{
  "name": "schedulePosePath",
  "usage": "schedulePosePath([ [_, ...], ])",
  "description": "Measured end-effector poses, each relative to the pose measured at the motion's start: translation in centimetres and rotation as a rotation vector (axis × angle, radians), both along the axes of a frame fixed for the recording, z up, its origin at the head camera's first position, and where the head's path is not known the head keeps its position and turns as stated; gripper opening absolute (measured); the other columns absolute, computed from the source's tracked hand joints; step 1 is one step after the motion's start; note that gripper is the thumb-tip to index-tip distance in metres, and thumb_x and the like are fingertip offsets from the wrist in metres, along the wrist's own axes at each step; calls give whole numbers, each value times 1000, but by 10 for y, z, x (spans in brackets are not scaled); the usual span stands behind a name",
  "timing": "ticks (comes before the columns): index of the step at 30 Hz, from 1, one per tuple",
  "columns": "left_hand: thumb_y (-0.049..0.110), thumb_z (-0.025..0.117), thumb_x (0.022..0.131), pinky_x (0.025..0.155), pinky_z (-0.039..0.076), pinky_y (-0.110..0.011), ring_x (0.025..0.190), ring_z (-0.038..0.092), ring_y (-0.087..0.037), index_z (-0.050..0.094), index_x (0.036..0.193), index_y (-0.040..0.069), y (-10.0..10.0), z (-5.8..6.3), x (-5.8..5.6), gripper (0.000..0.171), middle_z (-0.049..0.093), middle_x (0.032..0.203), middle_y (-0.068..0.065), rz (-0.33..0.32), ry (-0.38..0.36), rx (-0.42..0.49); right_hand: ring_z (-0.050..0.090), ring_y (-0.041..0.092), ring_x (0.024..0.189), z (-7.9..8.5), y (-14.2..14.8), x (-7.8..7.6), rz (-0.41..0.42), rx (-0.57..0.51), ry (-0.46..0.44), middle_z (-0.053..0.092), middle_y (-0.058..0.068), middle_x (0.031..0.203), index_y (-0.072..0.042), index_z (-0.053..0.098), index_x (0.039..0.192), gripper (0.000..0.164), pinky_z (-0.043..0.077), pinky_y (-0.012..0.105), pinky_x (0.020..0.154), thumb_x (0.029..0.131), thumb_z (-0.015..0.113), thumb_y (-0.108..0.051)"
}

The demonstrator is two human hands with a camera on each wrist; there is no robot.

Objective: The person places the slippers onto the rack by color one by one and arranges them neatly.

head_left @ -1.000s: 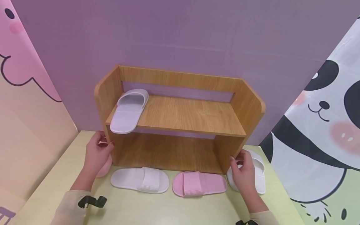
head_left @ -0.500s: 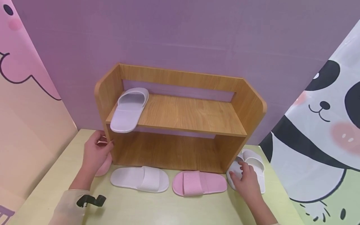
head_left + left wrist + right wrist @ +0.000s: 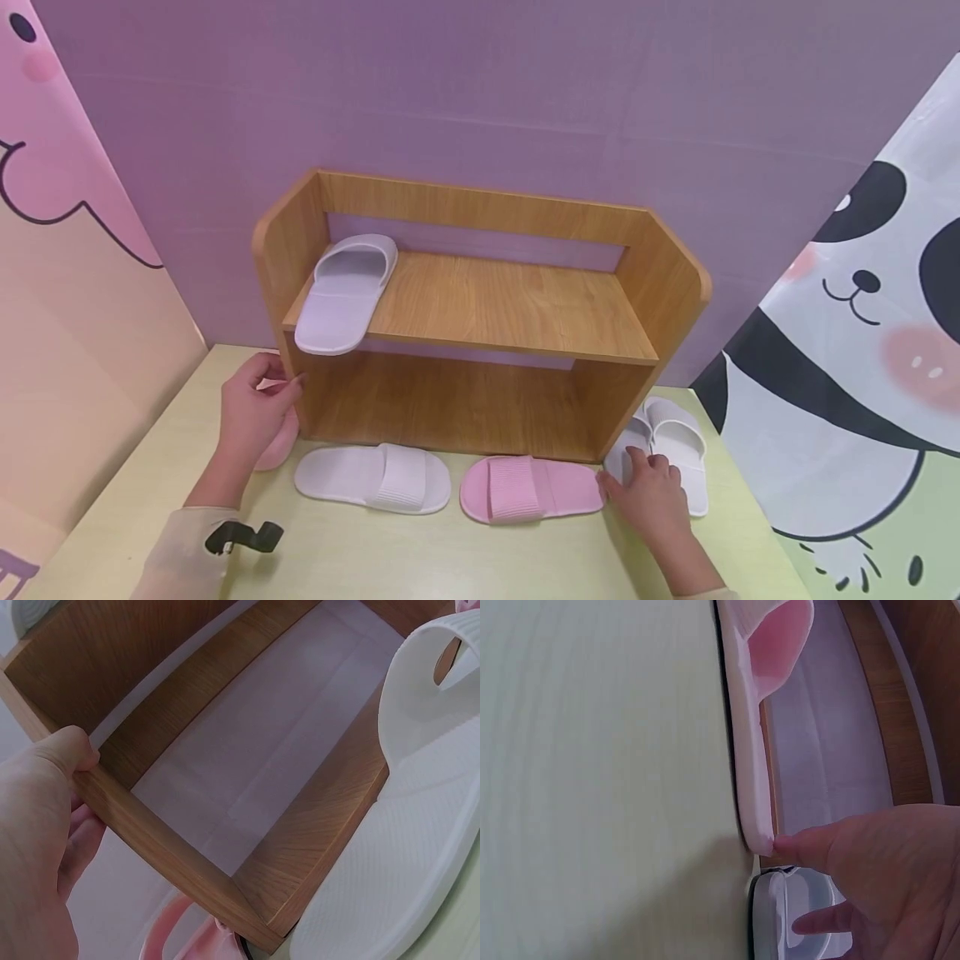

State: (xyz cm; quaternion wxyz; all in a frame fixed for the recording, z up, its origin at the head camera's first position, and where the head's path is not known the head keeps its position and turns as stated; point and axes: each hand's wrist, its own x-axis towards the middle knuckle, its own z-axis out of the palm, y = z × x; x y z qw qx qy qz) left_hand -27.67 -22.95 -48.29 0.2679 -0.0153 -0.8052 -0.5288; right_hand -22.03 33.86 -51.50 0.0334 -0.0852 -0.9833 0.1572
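Observation:
A two-tier wooden shoe rack (image 3: 495, 312) stands against the purple wall. My left hand (image 3: 255, 408) grips the front edge of its left side panel, thumb on the edge and fingers round the outside. My right hand (image 3: 651, 496) is beside the rack's lower right corner. Its thumb is right at the heel end of a pink slipper (image 3: 751, 780), while its other fingers extend over a white slipper (image 3: 626, 442). Another white slipper (image 3: 688, 462) lies to the right of that one. In front of the rack, a white slipper (image 3: 341, 475) lies sideways, left of the pink one.
A pale slipper (image 3: 337, 308) sits at the left of the upper shelf, its end jutting past the front edge. Partly hidden behind my left hand is a pink slipper (image 3: 279, 448) beside the rack. Everything stands on a light table (image 3: 390, 558) between printed walls.
My right hand has let go of the rack's right side panel and come down and left to the pink slipper's end. My left hand has kept its grip.

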Motion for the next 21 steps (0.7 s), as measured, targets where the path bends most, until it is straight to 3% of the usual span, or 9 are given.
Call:
schedulePosePath([
  [10,4,81,98,83,52,-6,101,62,-3,72,116,0,0,-3,-1,21,73,114,-14,4,-14,19,50,61,112,-5,2,-5,-21,22,65,52,43,123,10,64,136,62,50,67,87,100,74,-40],
  [21,5,80,99,82,53,-6,100,61,-4,71,118,-3,-1,-4,-3,23,72,111,-16,-4,-14,9,47,61,109,-10,-1,-10,-53,76,46,49,41,113,7,62,138,68,52,68,81,96,79,-44],
])
